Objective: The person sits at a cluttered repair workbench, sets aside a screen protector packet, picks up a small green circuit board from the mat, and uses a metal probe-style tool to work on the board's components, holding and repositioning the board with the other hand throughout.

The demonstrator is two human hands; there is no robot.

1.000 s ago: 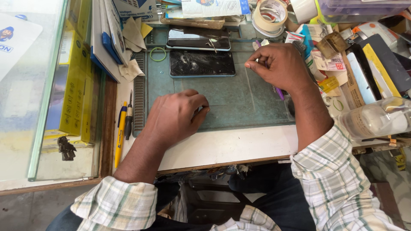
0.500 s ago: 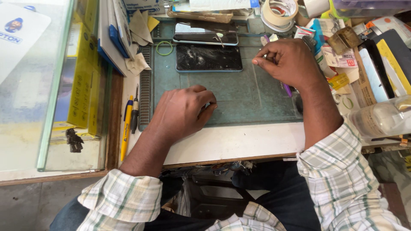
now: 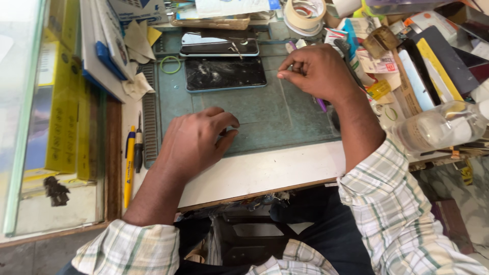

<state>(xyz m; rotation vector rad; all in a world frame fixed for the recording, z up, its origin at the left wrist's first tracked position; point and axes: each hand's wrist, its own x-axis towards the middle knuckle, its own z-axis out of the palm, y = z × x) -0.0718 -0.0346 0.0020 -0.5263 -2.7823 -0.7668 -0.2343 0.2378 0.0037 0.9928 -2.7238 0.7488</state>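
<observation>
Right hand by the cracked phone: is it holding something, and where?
The right hand pinches something tiny between thumb and fingertips; too small to identify. The left hand rests on the mat, apparently empty.

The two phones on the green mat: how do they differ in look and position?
The near phone has a blue edge and a scuffed, cracked-looking dark face; the far phone has a pale edge and a glossier face with reflections. The near phone lies closer to the hands, level with the right hand; the far phone sits at the green mat's top edge. Both lie flat, lengthwise, side by side.
</observation>
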